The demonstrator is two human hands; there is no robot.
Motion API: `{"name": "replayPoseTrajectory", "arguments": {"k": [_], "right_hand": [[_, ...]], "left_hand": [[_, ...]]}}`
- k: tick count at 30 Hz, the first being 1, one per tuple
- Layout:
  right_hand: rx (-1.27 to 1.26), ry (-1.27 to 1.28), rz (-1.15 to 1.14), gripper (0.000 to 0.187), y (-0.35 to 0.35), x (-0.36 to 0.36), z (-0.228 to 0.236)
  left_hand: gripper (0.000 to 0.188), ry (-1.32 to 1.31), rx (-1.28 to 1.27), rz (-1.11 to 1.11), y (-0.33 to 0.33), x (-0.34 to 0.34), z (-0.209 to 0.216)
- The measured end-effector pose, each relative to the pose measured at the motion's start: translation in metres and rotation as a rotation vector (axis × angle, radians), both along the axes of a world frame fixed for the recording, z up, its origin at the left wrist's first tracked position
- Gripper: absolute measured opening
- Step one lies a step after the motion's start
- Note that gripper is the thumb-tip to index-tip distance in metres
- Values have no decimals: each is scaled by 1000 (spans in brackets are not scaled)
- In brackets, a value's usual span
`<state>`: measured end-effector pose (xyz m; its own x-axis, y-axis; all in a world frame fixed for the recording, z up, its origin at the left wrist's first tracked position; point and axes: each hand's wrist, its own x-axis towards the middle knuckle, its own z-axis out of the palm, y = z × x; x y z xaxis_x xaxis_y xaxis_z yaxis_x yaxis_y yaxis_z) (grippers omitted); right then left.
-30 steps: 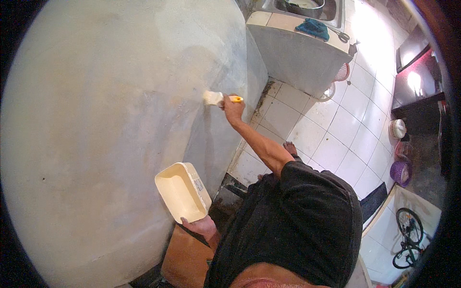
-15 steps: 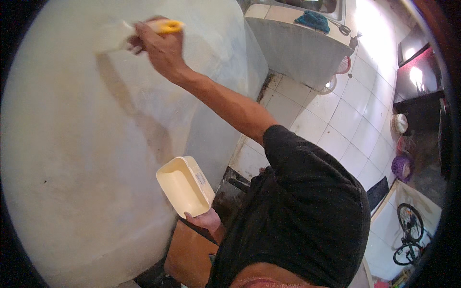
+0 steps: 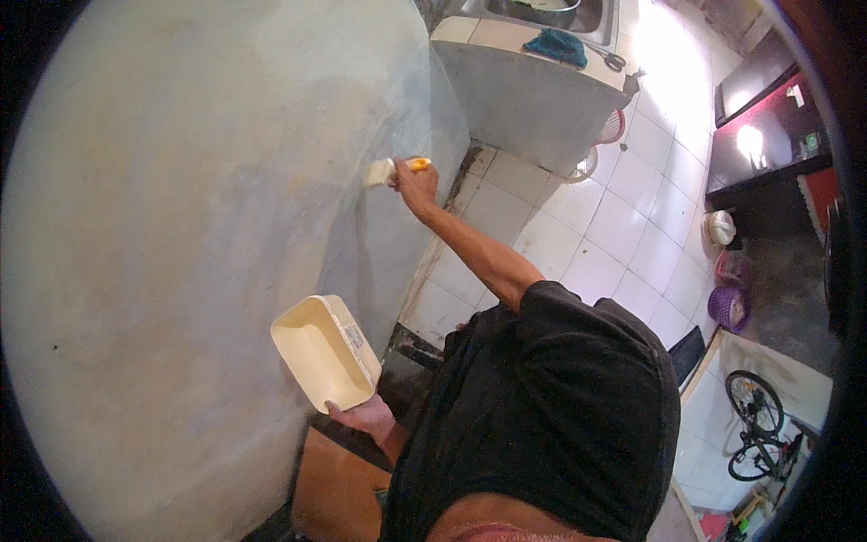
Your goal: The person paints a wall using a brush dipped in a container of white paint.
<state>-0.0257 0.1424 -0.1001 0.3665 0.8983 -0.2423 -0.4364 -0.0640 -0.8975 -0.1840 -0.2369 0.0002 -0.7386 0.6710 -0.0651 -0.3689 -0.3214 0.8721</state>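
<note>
In my right hand is a paintbrush with a yellow-ended handle, my fingers closed around it. Its pale bristles are against or very near the patchy, whitish-blue wall, close to the wall's far corner; actual contact is hard to make out. Lower down, my left hand grips the near end of a cream rectangular tub, thumb over the rim. The tub is tilted with its opening toward the wall, and its visible inside is cream-coloured.
A tiled counter with a sink, a teal cloth and scissors stands ahead. White floor tiles stretch to the right, past a purple basket and a bicycle. A brown box sits below the tub.
My right hand has brought the paintbrush from high on the left wall down and right, toward the corner. The tub stays in my left hand, while the whole view has shifted slightly.
</note>
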Motion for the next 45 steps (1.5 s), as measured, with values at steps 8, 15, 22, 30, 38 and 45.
{"name": "replayPoseTrajectory", "arguments": {"k": [8, 15, 22, 30, 38, 45], "right_hand": [[289, 104, 194, 23, -59, 40, 120], [451, -147, 635, 19, -129, 15, 215], [676, -683, 1127, 18, -176, -33, 215], [884, -1055, 1164, 18, -179, -58, 185], [831, -955, 1057, 8, -183, -53, 195], [1000, -1065, 946, 17, -162, -43, 197]], "left_hand": [[60, -124, -81, 23, 3, 3, -8], [47, -275, -81, 99, 2, 4, -41], [54, -39, -146, -60, 5, -1, -19], [56, -99, -203, -50, 0, -2, -15], [54, -104, -182, -50, -2, -9, -18], [59, -80, -160, -60, 1, -15, -29]]}}
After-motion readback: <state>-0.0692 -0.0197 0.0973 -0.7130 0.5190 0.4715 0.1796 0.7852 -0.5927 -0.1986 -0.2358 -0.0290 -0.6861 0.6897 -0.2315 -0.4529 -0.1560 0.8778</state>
